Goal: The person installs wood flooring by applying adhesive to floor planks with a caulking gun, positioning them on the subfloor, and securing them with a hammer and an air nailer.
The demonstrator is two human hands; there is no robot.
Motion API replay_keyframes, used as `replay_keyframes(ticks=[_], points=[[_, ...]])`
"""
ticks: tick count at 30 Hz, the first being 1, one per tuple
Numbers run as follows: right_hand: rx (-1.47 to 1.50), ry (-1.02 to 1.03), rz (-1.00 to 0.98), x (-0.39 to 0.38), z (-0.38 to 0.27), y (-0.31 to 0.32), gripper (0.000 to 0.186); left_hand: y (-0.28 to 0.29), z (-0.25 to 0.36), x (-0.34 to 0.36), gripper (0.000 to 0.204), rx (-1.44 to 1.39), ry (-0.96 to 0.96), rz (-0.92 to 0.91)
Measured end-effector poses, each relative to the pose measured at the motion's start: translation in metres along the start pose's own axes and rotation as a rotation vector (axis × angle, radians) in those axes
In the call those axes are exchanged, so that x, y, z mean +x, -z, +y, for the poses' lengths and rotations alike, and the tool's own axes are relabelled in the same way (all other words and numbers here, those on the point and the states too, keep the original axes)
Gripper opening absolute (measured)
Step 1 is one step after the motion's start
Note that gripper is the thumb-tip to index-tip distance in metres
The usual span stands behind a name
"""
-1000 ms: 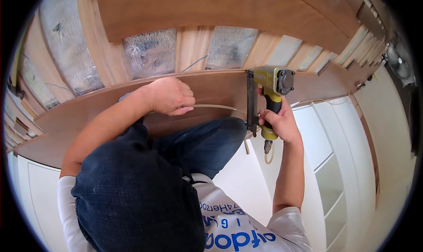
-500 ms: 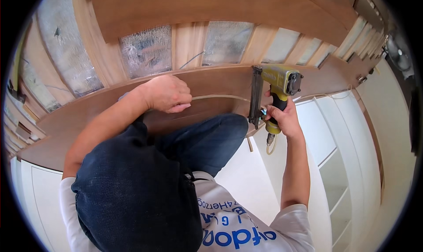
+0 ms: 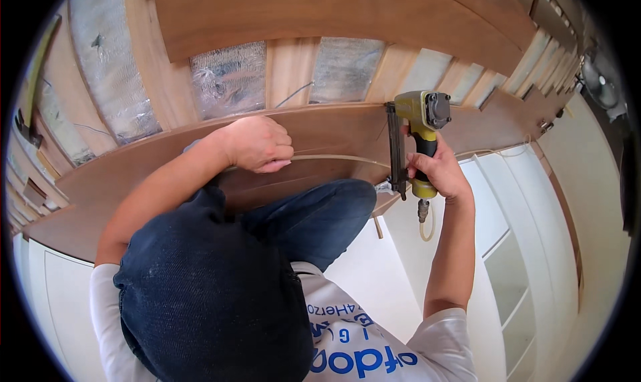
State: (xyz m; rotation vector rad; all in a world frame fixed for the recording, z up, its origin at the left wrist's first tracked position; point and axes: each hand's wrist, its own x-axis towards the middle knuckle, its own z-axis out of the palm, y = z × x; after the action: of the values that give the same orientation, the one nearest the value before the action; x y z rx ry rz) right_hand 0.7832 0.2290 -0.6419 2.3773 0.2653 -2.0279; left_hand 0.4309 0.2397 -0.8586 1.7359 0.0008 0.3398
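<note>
My left hand (image 3: 264, 145) lies curled against a long brown board (image 3: 320, 128), with a pale hose (image 3: 347, 158) passing beside it; what its closed fingers hold, if anything, is hidden. My right hand (image 3: 441, 172) grips the black handle of a yellow pneumatic nail gun (image 3: 420, 112), fingers wrapped round it. The gun's long dark magazine runs alongside the handle, and its head is at the board's upper edge. A brass-coloured fitting with a hose hangs from the handle's end. My bent knee (image 3: 340, 215) lies between my hands, against the board.
Pale slats (image 3: 290, 72) with foil insulation (image 3: 227, 75) between them run beyond the board, under a wide brown panel (image 3: 334, 12). A hammer (image 3: 30, 98) is at the far left. White shelving (image 3: 504, 275) stands at the right, with a blurred metal object (image 3: 597, 82) past it.
My right hand and the nail gun have shifted right along the board, with a slight upward move since a second ago. My left hand stays curled in nearly the same place.
</note>
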Motion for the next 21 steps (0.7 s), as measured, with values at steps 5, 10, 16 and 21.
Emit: replay_keyframes(ticks=[5,10,16,21], points=[[0.019,0.069,0.206,-0.006,0.030,-0.013,0.040,0.005,0.004,-0.002,0.022,0.054,-0.024,0.010],[0.628,0.354,0.267,-0.053,0.053,-0.068,0.068,0.004,0.013,0.008,0.031,-0.150,0.183,0.025],[0.829,0.756,-0.015,-0.046,-0.032,-0.173,0.077,0.088,0.092,0.015,0.072,-0.971,0.377,0.328],[0.162,1.142,-0.037,-0.059,-0.114,-0.243,0.075,0.218,0.160,-0.071,0.055,-0.233,0.825,0.824]])
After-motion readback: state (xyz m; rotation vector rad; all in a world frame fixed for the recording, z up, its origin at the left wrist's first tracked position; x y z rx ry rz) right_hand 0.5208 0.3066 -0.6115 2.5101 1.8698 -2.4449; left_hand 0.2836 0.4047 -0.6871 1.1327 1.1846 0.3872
